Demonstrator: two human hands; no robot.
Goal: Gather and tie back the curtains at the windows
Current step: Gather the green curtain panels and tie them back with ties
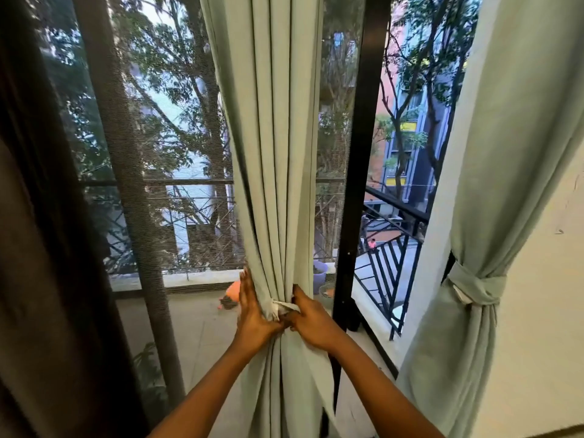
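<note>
Sage-green folds of the middle curtain hang bunched against the black window frame, cinched by our two hands just left of it. Our left hand wraps the gathered cloth while our right hand pinches the pale tie-back. Right of the frame, a second curtain hangs already knotted.

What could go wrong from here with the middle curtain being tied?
The tie band looks only partly wrapped around the middle curtain; if either the left hand or the right hand slackens, the gathered folds could spread again. The knot may also sit lower than on the tied right curtain, looking uneven.
</note>
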